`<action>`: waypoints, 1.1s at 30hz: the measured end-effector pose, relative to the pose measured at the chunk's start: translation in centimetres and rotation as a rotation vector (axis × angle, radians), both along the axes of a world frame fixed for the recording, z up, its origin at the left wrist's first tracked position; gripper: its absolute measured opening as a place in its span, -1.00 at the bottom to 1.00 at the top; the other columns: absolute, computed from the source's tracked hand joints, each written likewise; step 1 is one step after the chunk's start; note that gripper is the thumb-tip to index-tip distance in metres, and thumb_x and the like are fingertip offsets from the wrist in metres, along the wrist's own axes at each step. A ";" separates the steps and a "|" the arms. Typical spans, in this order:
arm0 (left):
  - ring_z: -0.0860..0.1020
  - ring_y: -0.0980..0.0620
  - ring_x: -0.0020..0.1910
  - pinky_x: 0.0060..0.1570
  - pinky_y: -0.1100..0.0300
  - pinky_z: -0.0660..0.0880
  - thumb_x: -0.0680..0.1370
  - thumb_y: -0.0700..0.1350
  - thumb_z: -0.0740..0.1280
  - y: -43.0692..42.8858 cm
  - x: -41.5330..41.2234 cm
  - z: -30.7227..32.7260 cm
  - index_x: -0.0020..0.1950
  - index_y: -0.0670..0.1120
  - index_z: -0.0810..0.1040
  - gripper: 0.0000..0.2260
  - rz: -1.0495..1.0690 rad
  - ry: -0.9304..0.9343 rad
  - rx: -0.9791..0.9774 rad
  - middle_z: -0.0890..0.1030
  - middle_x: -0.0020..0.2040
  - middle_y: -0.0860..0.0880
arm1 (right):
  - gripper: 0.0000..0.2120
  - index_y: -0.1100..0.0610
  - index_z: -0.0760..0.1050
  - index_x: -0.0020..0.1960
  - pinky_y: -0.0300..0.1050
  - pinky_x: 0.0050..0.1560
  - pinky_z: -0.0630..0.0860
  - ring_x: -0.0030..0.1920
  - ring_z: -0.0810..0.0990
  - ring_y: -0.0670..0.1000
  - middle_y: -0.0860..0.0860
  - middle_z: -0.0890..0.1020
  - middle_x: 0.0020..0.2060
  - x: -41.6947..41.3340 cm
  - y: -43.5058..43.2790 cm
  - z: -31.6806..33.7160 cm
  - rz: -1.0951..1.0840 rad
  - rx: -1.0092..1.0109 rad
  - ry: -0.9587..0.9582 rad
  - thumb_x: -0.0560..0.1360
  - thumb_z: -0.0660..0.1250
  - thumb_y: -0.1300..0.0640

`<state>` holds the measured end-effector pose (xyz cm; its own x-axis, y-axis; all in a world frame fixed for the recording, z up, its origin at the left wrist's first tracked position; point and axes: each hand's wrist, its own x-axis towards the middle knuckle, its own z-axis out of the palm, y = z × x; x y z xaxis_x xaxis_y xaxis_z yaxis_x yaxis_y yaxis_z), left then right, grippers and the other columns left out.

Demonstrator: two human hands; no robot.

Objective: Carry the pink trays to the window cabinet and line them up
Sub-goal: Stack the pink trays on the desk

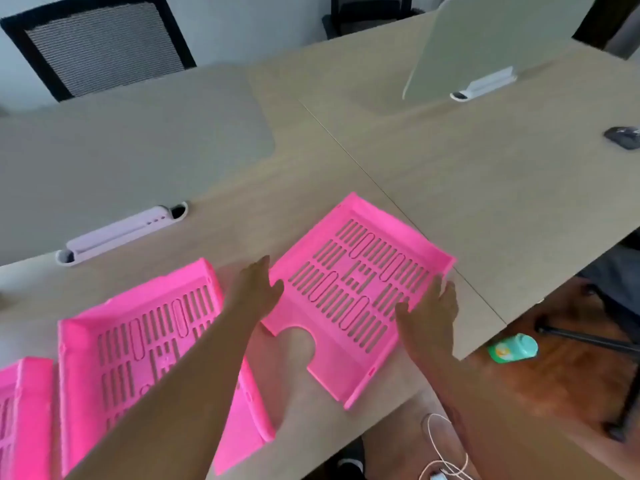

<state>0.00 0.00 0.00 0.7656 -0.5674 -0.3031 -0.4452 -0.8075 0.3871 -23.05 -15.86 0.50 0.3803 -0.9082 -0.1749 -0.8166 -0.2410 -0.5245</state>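
Observation:
Three slotted pink trays lie on the wooden desk (433,174). The right pink tray (356,271) sits at an angle near the desk's front edge, its cut-out side towards me. My left hand (258,289) grips its left wall with the thumb over the rim. My right hand (431,311) grips its right wall, thumb on the tray floor. The middle pink tray (138,344) lies under my left forearm, partly hidden by it. Only a strip of the left pink tray (24,410) shows at the frame's left edge.
Grey divider panels (121,157) (485,39) stand on the desk, with a white cable slot (117,233) at the left one's foot. A dark mouse (623,137) lies far right. Chairs stand behind the desk. On the floor are a green bottle (514,348) and a white cable (446,452).

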 end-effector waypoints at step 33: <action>0.49 0.03 -0.47 -0.56 0.18 0.51 0.57 -0.05 0.29 26.9 -6.8 4.7 -0.21 -0.12 0.43 -0.79 0.944 -0.111 -0.302 0.57 -0.33 -0.08 | -0.80 0.12 0.49 0.10 -0.11 -0.46 0.41 -0.42 0.52 0.01 -0.04 0.56 -0.28 15.6 15.4 3.6 0.473 0.225 -0.350 0.55 0.16 0.20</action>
